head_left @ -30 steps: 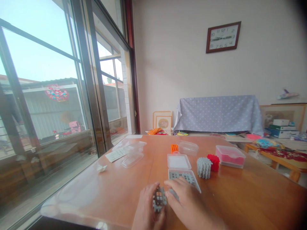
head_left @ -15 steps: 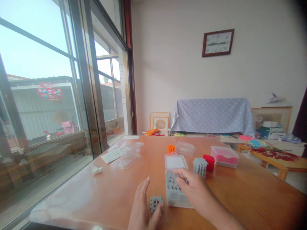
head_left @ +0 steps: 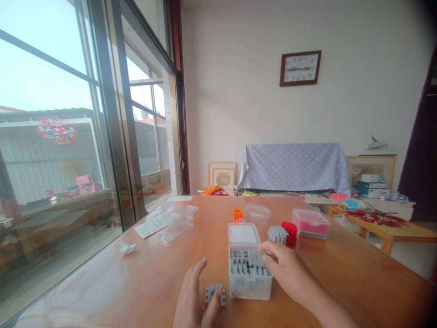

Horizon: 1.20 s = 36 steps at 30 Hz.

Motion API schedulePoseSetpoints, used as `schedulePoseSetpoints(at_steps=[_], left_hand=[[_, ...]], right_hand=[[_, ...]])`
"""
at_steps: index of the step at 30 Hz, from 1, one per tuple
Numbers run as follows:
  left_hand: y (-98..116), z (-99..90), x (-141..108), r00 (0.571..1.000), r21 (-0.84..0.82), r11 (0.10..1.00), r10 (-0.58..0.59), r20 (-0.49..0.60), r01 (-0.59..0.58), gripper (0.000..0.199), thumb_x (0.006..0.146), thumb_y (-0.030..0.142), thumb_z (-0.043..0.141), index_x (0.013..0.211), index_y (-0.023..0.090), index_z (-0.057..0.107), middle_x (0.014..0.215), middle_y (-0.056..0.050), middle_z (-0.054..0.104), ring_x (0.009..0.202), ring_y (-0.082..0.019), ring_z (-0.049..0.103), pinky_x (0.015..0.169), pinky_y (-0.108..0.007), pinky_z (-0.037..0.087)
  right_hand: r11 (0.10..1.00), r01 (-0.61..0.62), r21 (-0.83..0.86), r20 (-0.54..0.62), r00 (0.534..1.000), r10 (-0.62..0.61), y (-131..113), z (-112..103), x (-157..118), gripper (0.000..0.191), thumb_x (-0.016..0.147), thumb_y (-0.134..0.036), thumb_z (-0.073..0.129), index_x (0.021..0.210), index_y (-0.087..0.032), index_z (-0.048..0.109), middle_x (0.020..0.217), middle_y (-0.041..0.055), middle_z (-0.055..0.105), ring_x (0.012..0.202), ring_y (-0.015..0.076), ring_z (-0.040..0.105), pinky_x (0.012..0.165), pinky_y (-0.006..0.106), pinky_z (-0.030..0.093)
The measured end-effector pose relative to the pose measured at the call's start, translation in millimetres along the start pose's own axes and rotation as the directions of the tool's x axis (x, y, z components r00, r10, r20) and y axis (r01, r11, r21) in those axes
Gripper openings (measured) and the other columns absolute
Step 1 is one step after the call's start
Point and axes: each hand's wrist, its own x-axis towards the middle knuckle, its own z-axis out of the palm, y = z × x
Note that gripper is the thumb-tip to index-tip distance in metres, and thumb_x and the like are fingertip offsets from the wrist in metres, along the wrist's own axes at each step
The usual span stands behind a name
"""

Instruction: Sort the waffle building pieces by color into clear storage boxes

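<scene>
My left hand [head_left: 196, 296] is at the table's front, fingers stretched and thumb apart. The thumb overlaps a small grey toothed block [head_left: 215, 295] standing on the table; whether it presses on the block I cannot tell. A clear plastic box [head_left: 250, 288], its lid [head_left: 244, 233] swung back, stands right of that block. Rows of grey notched pieces [head_left: 239, 263] fill it. My right hand [head_left: 282, 262] reaches over the box's right rim with thumb and forefinger drawn together at the pieces. What they pinch is too blurred to name.
Behind my right hand stand a grey toothed cylinder [head_left: 277, 234] and a red toothed piece [head_left: 290, 233]. Farther right is a box with pink contents [head_left: 310, 224]. An orange block [head_left: 238, 214] and a clear lid [head_left: 256, 213] lie behind. Leftward are a paper sheet [head_left: 153, 226] and crumpled paper [head_left: 127, 248].
My right hand has shifted from over the box's middle to its right side, uncovering the rows of grey pieces. My left hand stays beside the grey block. The whole view has turned slightly right.
</scene>
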Motion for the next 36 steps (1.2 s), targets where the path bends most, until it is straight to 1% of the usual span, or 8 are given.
schedulePoseSetpoints(at_steps=[5,11,16,19,23,27,33,36], left_hand=[[-0.5,-0.9,2.8,0.999,0.016,0.999,0.045,-0.012,-0.045,0.064,0.091,0.034,0.066,0.148,0.023,0.038,0.14,-0.017,0.058,0.124,-0.032,0.062,0.095,-0.049,0.06],[0.5,-0.9,3.8,0.999,0.032,0.999,0.037,-0.032,-0.036,0.062,0.089,0.035,0.067,0.145,0.022,0.043,0.137,-0.015,0.061,0.119,-0.031,0.065,0.091,-0.045,0.061],[-3.0,-1.8,3.5,0.997,0.058,0.995,0.08,0.0,-0.08,0.059,0.09,0.031,0.065,0.144,0.022,0.042,0.136,-0.016,0.061,0.122,-0.03,0.063,0.095,-0.046,0.059],[-4.3,-1.6,4.2,0.995,0.062,0.994,0.093,0.023,-0.095,0.056,0.087,0.027,0.066,0.139,0.023,0.045,0.131,-0.014,0.065,0.118,-0.029,0.065,0.095,-0.045,0.059],[0.2,0.9,7.3,0.992,0.055,0.995,0.084,0.096,-0.089,0.07,0.072,0.018,0.067,0.138,0.024,0.046,0.122,-0.011,0.07,0.111,-0.029,0.068,0.091,-0.044,0.059],[9.7,2.6,10.6,0.981,0.041,0.998,0.035,0.189,-0.043,0.081,0.06,0.01,0.061,0.138,0.025,0.044,0.122,-0.01,0.07,0.11,-0.03,0.068,0.092,-0.044,0.057],[16.0,3.9,12.4,0.965,0.053,0.998,0.021,0.26,-0.036,0.075,0.06,0.004,0.054,0.131,0.025,0.045,0.112,-0.009,0.07,0.097,-0.027,0.069,0.086,-0.044,0.057],[11.8,5.5,9.6,0.977,0.021,0.999,0.043,0.209,-0.048,0.076,0.063,0.006,0.055,0.136,0.023,0.043,0.119,-0.012,0.066,0.102,-0.028,0.068,0.088,-0.044,0.057]], right_hand=[[0.99,-0.048,-0.134,0.034,0.998,0.053,-3.0,1.5,-4.0,0.022,0.087,-0.026,0.052,0.096,-0.027,0.072,0.088,0.0006,0.068,0.081,0.0189,0.065,0.077,0.028,0.046],[0.98,-0.044,-0.192,0.046,0.998,0.054,-5.5,-0.4,-5.5,0.023,0.088,-0.027,0.051,0.085,-0.026,0.073,0.084,-0.0002,0.067,0.074,0.0167,0.062,0.073,0.026,0.043],[0.981,-0.029,-0.19,0.049,0.998,0.039,-8.1,-2.5,-4.2,0.024,0.089,-0.026,0.049,0.085,-0.026,0.073,0.083,-0.0001,0.066,0.076,0.0168,0.062,0.074,0.026,0.043],[0.983,0.006,-0.182,0.035,0.999,0.001,-11.4,-0.5,-2.9,0.024,0.09,-0.025,0.05,0.093,-0.027,0.073,0.088,0.0006,0.067,0.082,0.0175,0.063,0.076,0.026,0.043],[0.988,0.037,-0.148,0.043,0.999,-0.031,-19.5,4.4,-2.2,0.024,0.09,-0.025,0.051,0.1,-0.027,0.074,0.092,0.0015,0.068,0.087,0.018,0.065,0.078,0.027,0.044],[0.992,0.079,-0.099,0.0,0.997,-0.079,-33.1,9.9,-4.5,0.023,0.093,-0.026,0.05,0.095,-0.025,0.073,0.09,0.0027,0.069,0.089,0.0198,0.065,0.08,0.029,0.045],[0.986,0.166,-0.034,0.017,0.986,-0.165,-49.9,21.8,-12.0,0.022,0.095,-0.023,0.05,0.09,-0.025,0.071,0.088,0.002,0.07,0.087,0.0194,0.063,0.079,0.029,0.045],[0.983,0.179,-0.028,0.044,0.983,-0.178,-54.6,30.1,-14.7,0.022,0.095,-0.022,0.049,0.089,-0.025,0.07,0.086,0.0014,0.071,0.085,0.0193,0.063,0.08,0.03,0.045]])
